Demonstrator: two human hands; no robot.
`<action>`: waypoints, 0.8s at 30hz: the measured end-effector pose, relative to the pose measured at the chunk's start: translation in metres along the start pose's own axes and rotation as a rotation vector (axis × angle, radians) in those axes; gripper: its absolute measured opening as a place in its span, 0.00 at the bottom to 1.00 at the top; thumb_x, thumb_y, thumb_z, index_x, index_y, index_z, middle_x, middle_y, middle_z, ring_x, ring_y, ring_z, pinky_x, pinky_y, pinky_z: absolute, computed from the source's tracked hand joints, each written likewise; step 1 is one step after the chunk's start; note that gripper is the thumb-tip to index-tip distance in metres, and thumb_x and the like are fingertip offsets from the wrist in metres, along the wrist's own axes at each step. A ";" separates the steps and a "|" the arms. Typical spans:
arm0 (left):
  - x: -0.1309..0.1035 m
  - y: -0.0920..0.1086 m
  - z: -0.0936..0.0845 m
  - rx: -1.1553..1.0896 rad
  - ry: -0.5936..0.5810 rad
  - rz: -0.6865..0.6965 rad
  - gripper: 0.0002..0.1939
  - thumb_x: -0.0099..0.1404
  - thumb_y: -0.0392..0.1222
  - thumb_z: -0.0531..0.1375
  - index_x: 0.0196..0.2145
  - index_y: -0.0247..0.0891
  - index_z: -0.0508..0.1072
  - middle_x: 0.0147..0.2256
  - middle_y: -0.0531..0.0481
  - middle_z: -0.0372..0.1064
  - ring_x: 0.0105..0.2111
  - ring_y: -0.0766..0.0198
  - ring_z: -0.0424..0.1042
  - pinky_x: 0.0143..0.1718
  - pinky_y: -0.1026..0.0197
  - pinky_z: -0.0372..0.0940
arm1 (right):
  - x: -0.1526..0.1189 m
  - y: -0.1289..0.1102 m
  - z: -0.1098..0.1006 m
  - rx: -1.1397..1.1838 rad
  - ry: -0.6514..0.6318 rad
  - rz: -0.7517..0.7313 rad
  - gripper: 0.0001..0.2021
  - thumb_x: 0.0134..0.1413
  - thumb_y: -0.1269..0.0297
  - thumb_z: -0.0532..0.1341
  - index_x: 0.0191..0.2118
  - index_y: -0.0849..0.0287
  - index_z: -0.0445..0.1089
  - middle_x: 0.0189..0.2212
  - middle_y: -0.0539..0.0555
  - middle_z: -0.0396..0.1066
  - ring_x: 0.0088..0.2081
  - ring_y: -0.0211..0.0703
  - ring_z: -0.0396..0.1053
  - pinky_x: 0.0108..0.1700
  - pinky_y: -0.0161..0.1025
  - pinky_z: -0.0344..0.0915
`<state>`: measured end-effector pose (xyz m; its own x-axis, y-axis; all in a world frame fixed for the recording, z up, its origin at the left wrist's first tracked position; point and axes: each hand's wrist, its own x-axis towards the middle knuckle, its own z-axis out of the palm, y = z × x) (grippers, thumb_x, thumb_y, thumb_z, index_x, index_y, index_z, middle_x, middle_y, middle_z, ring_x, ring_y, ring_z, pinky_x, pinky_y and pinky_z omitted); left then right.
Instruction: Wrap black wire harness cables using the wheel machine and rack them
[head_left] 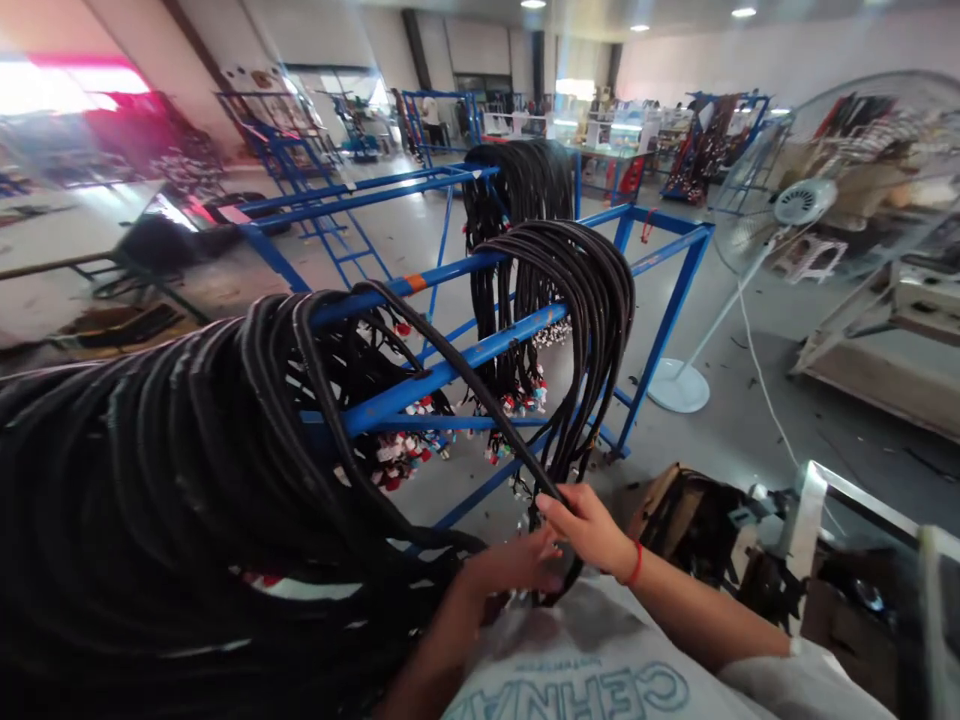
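A black sleeved wire harness (480,385) runs from the blue rack down to my hands. My right hand (589,525), with a red string at its wrist, is closed around it. Just below, my left hand (525,562) has its fingers curled at the hanging part of the same harness; they are slightly blurred and partly hidden by the right hand. Many black harnesses (187,430) drape over the rack on the left. Another bundle (592,290) hangs past my hands on the same bars, with small white, red and blue connectors (409,450) dangling below.
The blue metal rack (667,320) stretches ahead, with a farther harness bundle (525,180) behind. A white standing fan (804,203) stands at the right on a round base. Cardboard boxes (660,500) and a metal frame (810,510) sit close on my right.
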<state>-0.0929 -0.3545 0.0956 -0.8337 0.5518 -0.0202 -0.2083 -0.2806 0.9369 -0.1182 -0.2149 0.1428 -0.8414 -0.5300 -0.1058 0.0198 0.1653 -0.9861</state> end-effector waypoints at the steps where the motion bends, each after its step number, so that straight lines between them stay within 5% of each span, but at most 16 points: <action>1: -0.002 0.015 -0.004 -0.069 -0.004 0.038 0.22 0.41 0.45 0.75 0.36 0.42 0.77 0.32 0.51 0.73 0.35 0.57 0.73 0.36 0.57 0.69 | -0.008 0.005 0.006 -0.001 0.002 -0.007 0.30 0.56 0.34 0.52 0.22 0.58 0.55 0.18 0.46 0.51 0.22 0.31 0.48 0.24 0.32 0.49; 4: -0.005 0.059 -0.006 -0.304 0.058 0.192 0.22 0.53 0.56 0.70 0.37 0.39 0.73 0.28 0.53 0.69 0.31 0.66 0.71 0.40 0.61 0.68 | -0.027 0.024 0.030 -0.011 -0.005 0.020 0.31 0.55 0.33 0.53 0.20 0.58 0.52 0.17 0.45 0.48 0.22 0.30 0.45 0.24 0.33 0.45; 7: -0.006 0.091 -0.004 -0.512 0.131 0.370 0.19 0.61 0.56 0.65 0.30 0.38 0.66 0.18 0.61 0.50 0.17 0.74 0.53 0.23 0.72 0.60 | -0.042 0.043 0.053 -0.001 0.007 0.088 0.30 0.55 0.34 0.52 0.20 0.57 0.50 0.17 0.44 0.46 0.21 0.29 0.43 0.23 0.33 0.42; 10: -0.005 0.110 -0.006 -0.609 0.183 0.463 0.21 0.62 0.52 0.66 0.27 0.38 0.61 0.17 0.63 0.39 0.14 0.74 0.39 0.15 0.74 0.50 | -0.058 0.058 0.066 -0.036 0.075 0.074 0.29 0.57 0.37 0.52 0.19 0.57 0.48 0.17 0.44 0.46 0.22 0.29 0.43 0.24 0.33 0.43; 17: -0.003 0.131 -0.019 -0.620 0.191 0.573 0.20 0.55 0.47 0.72 0.29 0.35 0.64 0.17 0.64 0.42 0.13 0.76 0.39 0.13 0.73 0.51 | -0.082 0.089 0.068 -0.104 0.258 0.126 0.25 0.56 0.44 0.53 0.18 0.57 0.49 0.16 0.44 0.46 0.20 0.29 0.44 0.23 0.33 0.44; 20: 0.002 0.140 -0.015 -0.609 0.225 0.615 0.18 0.55 0.46 0.72 0.31 0.36 0.67 0.17 0.63 0.50 0.14 0.77 0.46 0.15 0.74 0.54 | -0.068 0.075 0.056 -0.122 0.272 0.122 0.25 0.55 0.42 0.54 0.19 0.57 0.52 0.16 0.44 0.47 0.20 0.29 0.45 0.22 0.32 0.44; 24: 0.019 0.139 -0.004 -0.416 0.363 0.632 0.16 0.62 0.55 0.65 0.37 0.41 0.72 0.24 0.59 0.64 0.23 0.74 0.66 0.25 0.72 0.63 | -0.021 -0.003 0.039 -0.140 0.179 -0.153 0.23 0.58 0.44 0.56 0.24 0.59 0.57 0.18 0.44 0.51 0.21 0.30 0.48 0.23 0.31 0.47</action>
<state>-0.1395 -0.3857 0.2241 -0.9550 -0.0737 0.2874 0.2410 -0.7578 0.6063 -0.0798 -0.2369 0.1428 -0.9113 -0.4040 0.0799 -0.1794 0.2148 -0.9600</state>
